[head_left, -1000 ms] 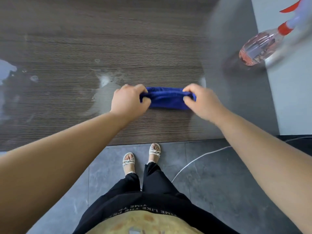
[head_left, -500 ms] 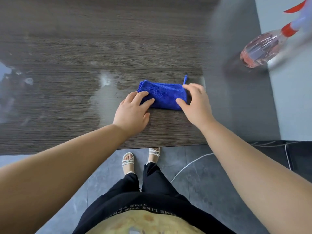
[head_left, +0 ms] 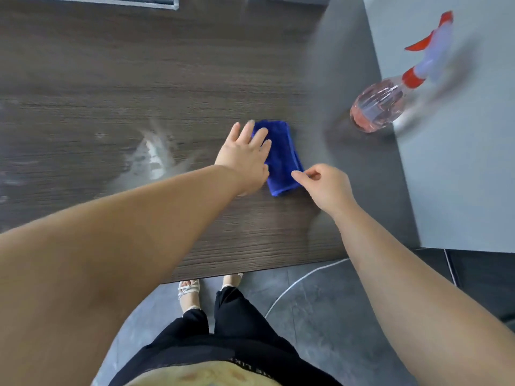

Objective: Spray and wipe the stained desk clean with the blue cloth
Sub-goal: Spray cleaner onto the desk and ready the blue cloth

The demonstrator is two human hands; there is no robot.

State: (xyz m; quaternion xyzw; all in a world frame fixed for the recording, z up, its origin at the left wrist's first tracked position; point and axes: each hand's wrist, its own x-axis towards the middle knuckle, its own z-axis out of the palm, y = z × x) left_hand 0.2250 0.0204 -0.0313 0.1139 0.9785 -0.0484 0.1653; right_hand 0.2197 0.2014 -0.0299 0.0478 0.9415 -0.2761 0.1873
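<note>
The blue cloth (head_left: 281, 160) lies folded into a narrow strip on the dark wood desk (head_left: 111, 79), running away from me. My left hand (head_left: 245, 157) rests flat on the cloth's left half with fingers spread. At the cloth's near right edge, my right hand (head_left: 323, 188) has thumb and forefinger pinched together. A whitish wet stain (head_left: 153, 160) sits on the desk left of the cloth. The clear spray bottle (head_left: 381, 107) of pink liquid, with a red trigger, stands to the right, apart from both hands.
A light grey surface (head_left: 451, 176) adjoins the desk on the right. More faint smears (head_left: 11, 182) mark the desk's far left. The desk's near edge is just above my sandalled feet (head_left: 189, 291); a white cable (head_left: 295, 282) crosses the dark floor.
The cloth has turned from lying crosswise to pointing away from me. My left hand moved up onto it and spread flat; my right hand dropped to its near right edge.
</note>
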